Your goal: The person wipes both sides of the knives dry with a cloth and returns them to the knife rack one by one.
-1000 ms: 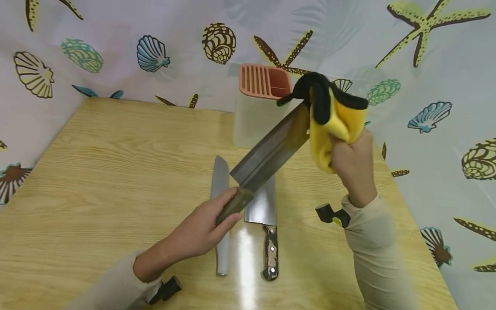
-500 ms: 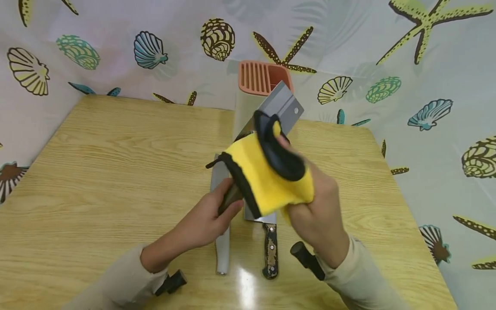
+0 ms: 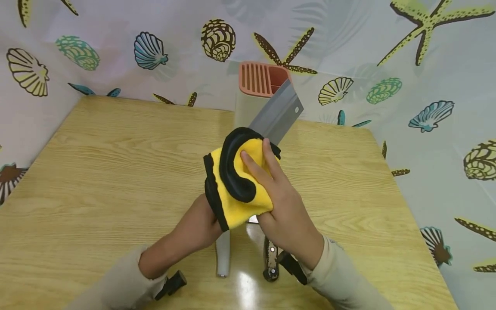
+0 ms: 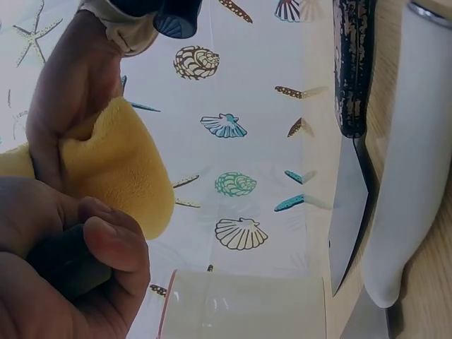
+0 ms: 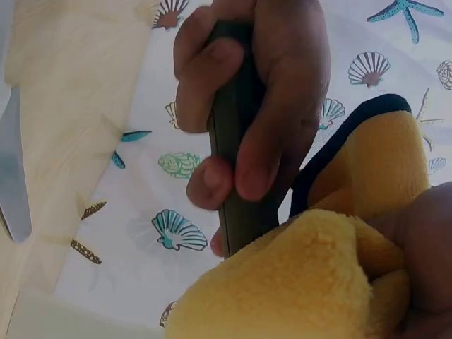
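Observation:
My left hand (image 3: 195, 226) grips the dark handle (image 5: 247, 224) of a cleaver, whose grey blade (image 3: 277, 113) slants up to the right over the table. A yellow cloth (image 3: 253, 207) with black edging is held in my right hand (image 3: 286, 211), two fingers stretched along its top. It lies over the blade's lower part, next to the handle, and hides that part. Below the hands, a knife with a white handle (image 3: 222, 256) and another broad-bladed knife with a worn black handle (image 3: 271, 260) lie on the table, their blades mostly covered in the head view.
A pale knife holder (image 3: 245, 113) with a slotted pink top (image 3: 253, 81) stands at the table's back edge, behind the raised cleaver blade. Around the wooden table (image 3: 116, 172) hangs a cloth backdrop (image 3: 182, 26) printed with shells and starfish.
The right hand has brought the yellow cloth down the cleaver from the blade's far end to near the handle, uncovering the tip. The left hand keeps its grip almost in place.

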The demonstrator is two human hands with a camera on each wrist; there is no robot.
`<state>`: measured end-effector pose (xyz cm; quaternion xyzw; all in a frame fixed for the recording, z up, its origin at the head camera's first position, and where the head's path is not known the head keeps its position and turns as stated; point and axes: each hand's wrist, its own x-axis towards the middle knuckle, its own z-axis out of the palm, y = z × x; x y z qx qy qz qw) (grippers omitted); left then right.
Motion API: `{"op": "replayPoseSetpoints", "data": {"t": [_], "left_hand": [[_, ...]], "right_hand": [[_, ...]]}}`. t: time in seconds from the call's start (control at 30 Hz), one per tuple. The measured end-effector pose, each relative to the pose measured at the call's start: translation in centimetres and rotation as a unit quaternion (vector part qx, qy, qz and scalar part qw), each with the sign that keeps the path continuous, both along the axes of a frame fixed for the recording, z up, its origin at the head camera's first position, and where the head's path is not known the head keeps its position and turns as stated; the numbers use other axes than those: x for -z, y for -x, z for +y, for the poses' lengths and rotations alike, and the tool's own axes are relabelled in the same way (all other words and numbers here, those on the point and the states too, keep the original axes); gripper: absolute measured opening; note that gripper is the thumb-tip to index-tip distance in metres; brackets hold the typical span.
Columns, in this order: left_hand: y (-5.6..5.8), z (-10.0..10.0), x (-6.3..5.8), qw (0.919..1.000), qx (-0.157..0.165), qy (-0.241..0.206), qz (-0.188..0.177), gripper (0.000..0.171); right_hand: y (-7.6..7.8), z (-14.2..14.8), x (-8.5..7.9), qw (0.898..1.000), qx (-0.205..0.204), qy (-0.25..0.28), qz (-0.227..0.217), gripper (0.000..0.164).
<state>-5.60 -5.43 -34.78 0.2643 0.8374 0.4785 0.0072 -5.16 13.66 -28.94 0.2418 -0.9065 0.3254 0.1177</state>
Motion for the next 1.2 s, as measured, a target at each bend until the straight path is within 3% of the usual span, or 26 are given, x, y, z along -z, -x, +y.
{"op": "replayPoseSetpoints", "data": {"t": [0.13,0.3,0.4,0.5,0.6,0.7,0.8,0.87,1.0,1.07,1.13,1.2], "left_hand": [[0.0,0.4,-0.6,0.9994,0.019,-0.022,-0.018,0.006],[-0.5,0.6,-0.8,0.9989,0.036,-0.029,-0.005,0.037],[-1.0,0.6,-0.7,0.9987,0.038,-0.033,-0.004,0.037],[-1.5,0.7,-0.8,0.9993,0.030,-0.024,0.002,0.032],[-1.9,0.9,-0.9,0.9998,0.017,-0.011,-0.001,0.034],[-1.9,1.1,-0.9,0.9996,0.014,-0.012,-0.022,0.039],[-1.7,1.2,-0.8,0.9985,0.006,-0.021,-0.051,0.040],[-1.3,1.1,-0.6,0.9970,0.001,-0.032,-0.070,0.041],[-0.4,1.3,-0.3,0.9930,-0.005,-0.057,-0.103,0.047],[-0.1,1.4,-0.2,0.9895,0.003,-0.078,-0.121,0.047],[0.1,1.3,-0.1,0.9874,0.006,-0.090,-0.130,0.036],[0.2,1.1,0.1,0.9892,-0.007,-0.071,-0.128,0.032]], "right_hand": [[0.9,0.7,-0.6,0.999,0.027,0.029,0.010,0.083],[3.1,2.3,-1.4,0.992,0.097,0.070,0.030,0.077],[4.6,3.6,-1.7,0.985,0.132,0.105,0.039,0.069],[5.8,4.9,-2.0,0.971,0.178,0.153,0.054,0.043],[6.3,6.0,-2.7,0.948,0.203,0.228,0.089,0.015],[5.6,6.6,-3.7,0.924,0.183,0.302,0.144,0.019],[3.9,6.2,-4.5,0.914,0.150,0.323,0.194,0.019],[2.7,5.4,-4.8,0.918,0.117,0.318,0.207,0.018],[1.0,3.2,-4.0,0.945,0.068,0.256,0.193,0.024],[0.5,2.2,-3.1,0.961,0.046,0.210,0.177,0.035],[0.1,1.2,-2.1,0.975,0.034,0.146,0.166,0.049],[-0.2,0.3,-1.3,0.985,0.013,0.094,0.144,0.057]]}}
